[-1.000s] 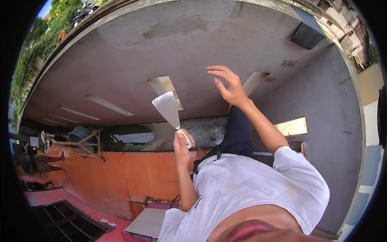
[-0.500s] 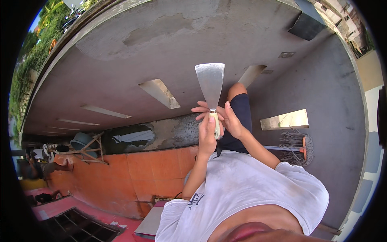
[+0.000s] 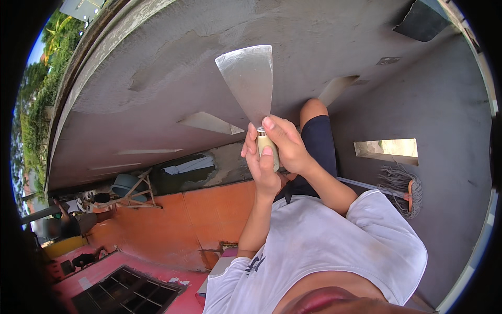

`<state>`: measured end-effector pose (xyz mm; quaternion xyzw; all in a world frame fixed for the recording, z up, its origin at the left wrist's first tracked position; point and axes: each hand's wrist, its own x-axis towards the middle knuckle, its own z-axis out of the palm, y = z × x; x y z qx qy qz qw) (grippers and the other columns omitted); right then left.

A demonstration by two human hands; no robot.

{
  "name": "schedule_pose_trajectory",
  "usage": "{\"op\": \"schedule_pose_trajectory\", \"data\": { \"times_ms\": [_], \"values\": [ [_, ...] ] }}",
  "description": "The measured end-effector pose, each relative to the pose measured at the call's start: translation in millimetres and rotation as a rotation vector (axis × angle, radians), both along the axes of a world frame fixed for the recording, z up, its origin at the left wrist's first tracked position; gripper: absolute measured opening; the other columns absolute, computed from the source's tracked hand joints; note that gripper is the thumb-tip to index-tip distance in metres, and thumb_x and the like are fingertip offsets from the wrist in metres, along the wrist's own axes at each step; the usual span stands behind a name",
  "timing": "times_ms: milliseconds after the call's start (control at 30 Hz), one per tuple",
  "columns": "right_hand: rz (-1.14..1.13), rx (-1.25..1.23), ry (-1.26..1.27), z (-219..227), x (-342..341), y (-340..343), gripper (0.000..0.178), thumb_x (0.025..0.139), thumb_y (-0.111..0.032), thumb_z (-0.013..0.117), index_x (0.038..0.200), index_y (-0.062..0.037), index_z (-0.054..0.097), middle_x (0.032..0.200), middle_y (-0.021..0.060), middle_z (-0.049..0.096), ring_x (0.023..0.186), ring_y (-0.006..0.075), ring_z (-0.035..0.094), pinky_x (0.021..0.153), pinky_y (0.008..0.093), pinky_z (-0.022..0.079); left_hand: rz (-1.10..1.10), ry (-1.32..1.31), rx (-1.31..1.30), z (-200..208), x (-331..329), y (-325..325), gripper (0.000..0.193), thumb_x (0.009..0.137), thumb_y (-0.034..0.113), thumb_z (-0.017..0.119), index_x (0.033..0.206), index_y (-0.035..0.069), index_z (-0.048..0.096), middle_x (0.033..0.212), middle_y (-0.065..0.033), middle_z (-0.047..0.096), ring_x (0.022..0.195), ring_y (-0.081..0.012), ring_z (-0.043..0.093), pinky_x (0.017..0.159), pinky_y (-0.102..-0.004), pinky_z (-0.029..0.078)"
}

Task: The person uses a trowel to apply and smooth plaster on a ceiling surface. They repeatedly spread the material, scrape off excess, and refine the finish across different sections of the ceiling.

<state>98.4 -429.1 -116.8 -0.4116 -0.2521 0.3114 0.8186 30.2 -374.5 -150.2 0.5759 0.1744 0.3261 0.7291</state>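
A putty knife (image 3: pixel 248 78) with a wide metal blade and a cream handle is held up in front of me, its blade pointing away and slightly to the left. My left hand (image 3: pixel 265 178) is wrapped around the handle, with the thumb lying along it. From the other side, my right hand (image 3: pixel 292 149) grips where blade and handle meet. Its thumb presses the base of the blade, and its other fingers are mostly hidden behind. Part of the handle is covered by both hands.
A grey plastered wall (image 3: pixel 172 99) with slanted slots rises ahead. A string mop (image 3: pixel 402 191) leans at the right. On the left, a wooden stand (image 3: pixel 138 191) and grey tub (image 3: pixel 128 186) stand by orange floor tiles (image 3: pixel 178 225); people are farther off.
The putty knife has come nearer and tilted left. My right hand, open beside the handle before, now closes on the base of the blade. The view has shifted slightly.
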Motion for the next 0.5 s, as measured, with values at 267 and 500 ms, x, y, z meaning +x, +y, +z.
{"op": "schedule_pose_trajectory", "data": {
  "times_ms": [267, 500],
  "values": [
    [-0.057, -0.132, -0.245, 7, 36, 15, 0.047, 0.108, -0.033, 0.04, 0.086, 0.0032, 0.06, 0.069, 0.0108, 0.064, 0.067, 0.0234, 0.068, 0.063, 0.0343, 0.054, -0.023, 0.006, 0.113, 6, 33, 15, 0.054, 0.088, 0.042, 0.047, 0.117, -0.002, 0.056, 0.096, -0.0066, 0.061, 0.103, -0.0191, 0.055, 0.094, -0.0352, 0.039],
    [-0.178, -0.118, -0.3, -3, 47, 21, 0.041, 0.105, -0.025, 0.045, 0.074, -0.0011, 0.057, 0.058, 0.0109, 0.059, 0.051, 0.0235, 0.058, 0.052, 0.0351, 0.044, 0.103, 0.047, 0.344, -32, 40, 17, 0.061, 0.091, 0.04, 0.042, 0.132, -0.004, 0.052, 0.105, -0.0093, 0.062, 0.1, -0.0208, 0.055, 0.095, -0.0385, 0.037]
  ]
}}
